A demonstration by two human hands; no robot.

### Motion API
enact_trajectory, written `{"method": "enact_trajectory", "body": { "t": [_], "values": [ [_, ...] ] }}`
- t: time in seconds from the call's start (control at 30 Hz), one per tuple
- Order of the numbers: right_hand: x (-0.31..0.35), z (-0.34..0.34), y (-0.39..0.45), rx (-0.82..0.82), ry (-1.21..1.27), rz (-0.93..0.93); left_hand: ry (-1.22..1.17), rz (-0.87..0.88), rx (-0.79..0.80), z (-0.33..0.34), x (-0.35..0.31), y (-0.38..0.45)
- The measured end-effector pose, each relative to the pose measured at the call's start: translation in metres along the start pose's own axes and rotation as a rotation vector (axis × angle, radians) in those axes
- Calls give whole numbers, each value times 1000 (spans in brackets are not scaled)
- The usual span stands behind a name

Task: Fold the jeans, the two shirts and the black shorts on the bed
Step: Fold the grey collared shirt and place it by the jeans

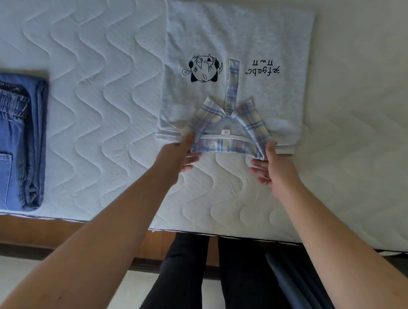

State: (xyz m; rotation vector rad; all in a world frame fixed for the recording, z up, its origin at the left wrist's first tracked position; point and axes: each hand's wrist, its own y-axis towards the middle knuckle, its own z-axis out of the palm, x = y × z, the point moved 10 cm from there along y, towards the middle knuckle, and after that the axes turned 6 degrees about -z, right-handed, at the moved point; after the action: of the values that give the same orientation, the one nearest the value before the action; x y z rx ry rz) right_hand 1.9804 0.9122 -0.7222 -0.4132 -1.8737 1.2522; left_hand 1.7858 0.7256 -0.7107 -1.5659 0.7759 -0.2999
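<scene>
Head view: both forearms extended toward 12 o'clock over quilted white mattress (106,70). Left hand (182,153) pinches plaid collar (227,129) at its 9 o'clock corner, thumb on top, fingers curled beneath. Right hand (269,167) pinches 3 o'clock corner likewise. Grey shirt (239,40) folded into rectangle, soft knit, cartoon print, at 12 o'clock. Folded denim jeans (7,140) at 9 o'clock, well apart.
</scene>
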Motion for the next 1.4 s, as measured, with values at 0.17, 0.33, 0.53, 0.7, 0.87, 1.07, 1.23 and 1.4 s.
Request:
{"method": "enact_trajectory", "body": {
  "t": [0.17,0.33,0.53,0.7,0.87,1.07,1.23,1.4],
  "values": [
    [3,-2,-2,-53,59,-131,-142,51,-5,4,-1,-6],
    [9,-12,-6,-128,-59,-230,-93,136,-76,-7,-2,-3],
    [-7,-16,-3,-82,-236,-149,-65,132,-116,-9,2,-2],
    [-5,-15,-7,-20,-67,-114,-82,99,-135,-9,2,5],
    [5,-22,9,-56,-171,-81,107,207,-296,-25,-8,-2],
    [32,-60,1,-307,-413,-325,68,369,-536,-58,-21,-24],
    [72,-86,8,-478,-438,-489,164,354,-505,-71,-44,9],
    [78,-73,40,-261,-653,-344,146,320,-344,-59,-61,28]
  ]
}}
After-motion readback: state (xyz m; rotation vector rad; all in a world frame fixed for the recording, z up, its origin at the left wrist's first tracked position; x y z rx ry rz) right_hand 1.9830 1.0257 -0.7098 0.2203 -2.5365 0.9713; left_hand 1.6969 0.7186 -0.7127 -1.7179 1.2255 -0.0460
